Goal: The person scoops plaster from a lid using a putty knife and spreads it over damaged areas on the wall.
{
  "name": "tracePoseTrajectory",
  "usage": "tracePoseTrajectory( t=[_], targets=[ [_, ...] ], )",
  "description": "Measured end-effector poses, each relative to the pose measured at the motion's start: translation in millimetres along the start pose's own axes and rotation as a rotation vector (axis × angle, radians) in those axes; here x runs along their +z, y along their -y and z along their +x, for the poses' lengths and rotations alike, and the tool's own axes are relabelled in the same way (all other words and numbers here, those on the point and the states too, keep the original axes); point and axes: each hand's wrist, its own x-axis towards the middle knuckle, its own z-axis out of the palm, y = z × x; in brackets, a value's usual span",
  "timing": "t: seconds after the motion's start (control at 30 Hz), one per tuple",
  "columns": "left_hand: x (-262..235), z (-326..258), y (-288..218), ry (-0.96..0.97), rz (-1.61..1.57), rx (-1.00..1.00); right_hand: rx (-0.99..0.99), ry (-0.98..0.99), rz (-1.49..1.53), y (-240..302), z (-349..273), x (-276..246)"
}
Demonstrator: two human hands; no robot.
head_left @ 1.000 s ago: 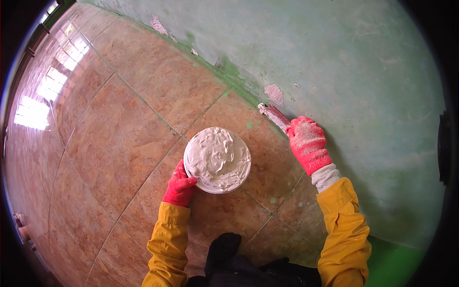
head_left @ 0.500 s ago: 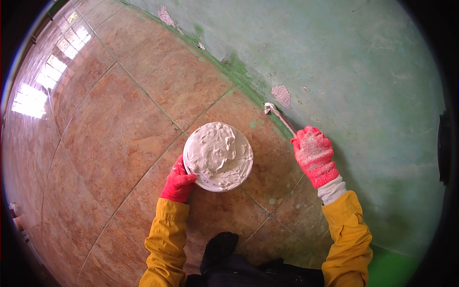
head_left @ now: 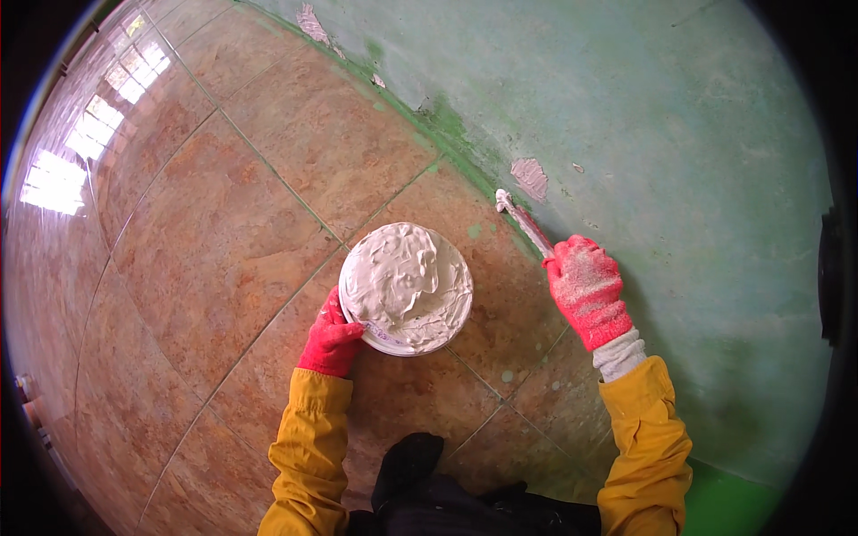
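Observation:
My left hand (head_left: 331,339), in a red work glove, grips the lower left rim of a round tub (head_left: 387,342) filled with whitish putty (head_left: 398,281). Its thumb lies over the rim. In a red glove dusted with pale residue, my right hand (head_left: 585,290) is wrapped round the handle of a narrow putty knife (head_left: 525,221). White putty clings to the knife's far tip, which is close to the foot of the green wall (head_left: 679,179). Just beyond that tip, a pale putty patch (head_left: 529,179) sits on the wall.
Brown stone-look floor tiles (head_left: 232,223) with thin joints spread to the left. A green-painted edge (head_left: 447,147) runs diagonally where floor meets wall. Farther along are more pale patches (head_left: 312,24). My dark shoe (head_left: 409,469) shows at the bottom, and small objects (head_left: 29,402) stand at the far left.
The putty knife has turned slightly in my right hand, showing more of its flat side and less putty at the tip. The tub has shifted very slightly up and left.

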Motion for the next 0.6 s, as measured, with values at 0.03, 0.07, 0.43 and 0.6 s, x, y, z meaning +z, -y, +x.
tracePoseTrajectory(
  t=[0.03,0.07,0.43,0.6],
  targets=[
    [-4.0,2.5,0.5,0.014,0.0,0.014,-0.016,-0.011,0.021,0.8,1.8,-0.5],
    [-6.1,4.5,1.0,0.028,0.0,0.027,-0.01,-0.015,0.03,3.5,7.7,2.1],
    [-1.7,8.8,-6.1,0.021,0.002,0.019,0.034,-0.018,0.02,9.4,10.1,-1.2],
    [-3.2,13.4,3.7,0.036,0.009,0.022,0.025,-0.04,0.023,8.7,26.7,16.2]
  ],
)
